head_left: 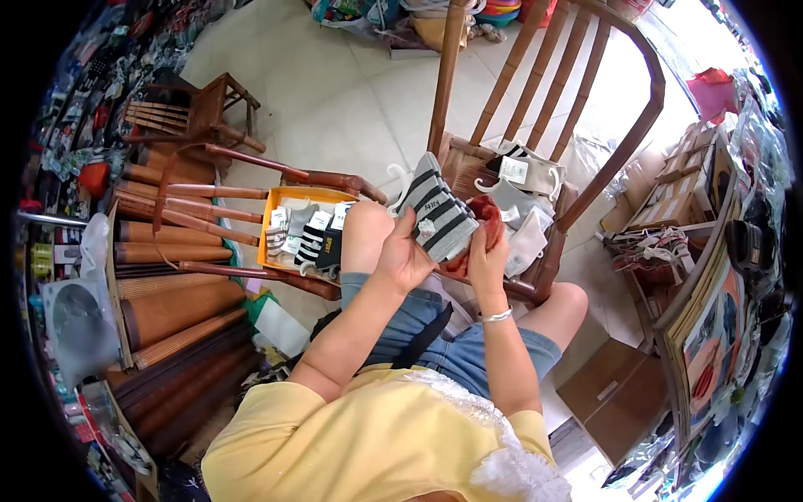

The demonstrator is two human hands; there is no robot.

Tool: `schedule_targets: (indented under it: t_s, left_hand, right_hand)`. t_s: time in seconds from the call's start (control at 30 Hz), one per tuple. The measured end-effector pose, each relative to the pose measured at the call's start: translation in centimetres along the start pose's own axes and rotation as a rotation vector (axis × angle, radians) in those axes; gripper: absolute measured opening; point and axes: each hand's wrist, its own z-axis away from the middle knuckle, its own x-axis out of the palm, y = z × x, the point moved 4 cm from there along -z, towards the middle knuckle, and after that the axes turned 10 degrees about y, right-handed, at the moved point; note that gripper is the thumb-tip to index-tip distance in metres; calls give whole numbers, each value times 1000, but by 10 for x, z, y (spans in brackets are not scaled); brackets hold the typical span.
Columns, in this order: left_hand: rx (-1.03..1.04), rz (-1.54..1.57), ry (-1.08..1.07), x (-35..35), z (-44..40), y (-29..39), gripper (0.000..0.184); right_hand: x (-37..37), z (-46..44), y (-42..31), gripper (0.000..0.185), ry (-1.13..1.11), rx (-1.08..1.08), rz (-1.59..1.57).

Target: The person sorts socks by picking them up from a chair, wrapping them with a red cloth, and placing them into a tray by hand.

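Note:
A pair of grey socks with black stripes (435,213) is gripped in my left hand (403,258), its fingers closed on the near edge. A white plastic hook (398,184) sticks out at the socks' far left side. My right hand (488,261) closes on a crumpled red thing (487,219), right beside the socks; whether it is cloth or a bag I cannot tell. Beyond, on the bamboo chair's seat, lie white socks (527,243) and grey socks (512,199), with another labelled pair (517,171) behind them.
At the left, a yellow box (272,219) holding several labelled socks stands on a second bamboo chair (335,180). The tall chair back (577,84) rises ahead. A small wooden chair (209,109) stands farther off. Rolled mats (180,309) line the left; cartons (677,192) are stacked right.

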Motion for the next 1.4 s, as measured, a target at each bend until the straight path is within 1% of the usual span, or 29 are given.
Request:
schedule_targets:
  t_s: [0.03,0.07,0.13,0.17,0.2,0.27,0.3,0.33,0.37,0.4,0.43,0.47,0.53,0.6,0.67,0.7,0.73,0.8,0.87,0.9,0.93,1.0,1.07,1.13,1.2,1.27,1.3,1.33,1.4]
  left_hand:
    - [44,37,-11,5,0,1,45]
    - [89,81,-20,8,1,3,45]
    - [102,120,-40,9,0,4,45]
    - [134,84,-28,9,1,3,45]
    - [164,47,-16,9,3,1,44]
    - [295,-464,75,-1,0,-17,50]
    - [285,-463,78,-6,-4,-20,50]
    - [276,-460,79,-11,-7,-21,51]
    - [277,-459,75,-15,-10,-20,51]
    - [217,-387,81,-15,-10,-19,50]
    - [157,-315,86,-14,-11,-19,49]
    - [141,-284,-4,-7,-13,-19,50]
    - [254,-447,109,-14,-13,-10,54]
    - [234,-403,116,-23,-8,-9,55]
    - [92,-285,15,-40,-6,-11,52]
    - [10,-232,162,-33,3,-19,48]
    - [164,-345,115,-28,2,-22,49]
    - [248,-397,131,-14,5,-24,50]
    - [122,-340,15,-10,-2,-19,51]
    - [99,-473,231,-32,-7,-6,50]
    - [50,-291,55,-21,-7,-12,50]
    - [171,-356,84,-14,-6,-16,50]
    - [133,-303,98,-22,-6,-20,48]
    - [212,-362,65,-17,-3,-22,45]
    - [390,-598,176,-9,-3,-17,43]
    - [475,-724,188,-7,-9,-11,43]
    - [474,-739,171,-14,-16,-9,45]
    - [531,-823,154,-12,-18,-11,47]
    - [393,-732,244,-22,-22,-16,48]
  right_hand:
    - [1,0,-5,32,36,-75,-38]
    - [3,1,-9,32,115,-101,-194]
    - [-8,-1,-1,34,225,130,-213]
    - [-13,3,-2,36,247,159,-337]
    - [-11,9,-6,36,244,155,-333]
    - [-5,21,-15,40,94,-12,-226]
    - [0,22,-21,41,72,-149,-67]
    - [-6,25,-30,44,42,-192,285]
    - [-3,27,-38,46,36,-410,451]
    - [2,32,-45,49,28,-625,615]
    - [5,35,-35,52,-39,-646,605]
    - [8,47,-31,54,-156,-689,643]
    - [15,76,-30,49,-295,-683,621]
    - [16,73,-32,45,-310,-686,644]
    - [15,54,-29,39,-252,-687,666]
    - [13,39,-29,37,-194,-665,650]
    - [9,26,-22,40,-181,-490,558]
    - [9,34,-28,44,-62,-481,513]
    - [16,58,-27,49,-217,-664,579]
    - [19,71,-26,46,-254,-644,556]
    - [21,77,-26,44,-285,-627,538]
    - [15,56,-30,38,-261,-616,574]
    - [6,30,-19,33,-55,-555,421]
    - [-1,15,-1,32,-88,132,-98]
    - [-1,20,8,30,-57,262,-271]
    - [6,31,-3,26,11,259,-338]
    - [6,31,-6,23,27,121,-325]
    - [2,35,-10,25,-23,228,-249]
    - [3,36,-34,29,12,-244,18]
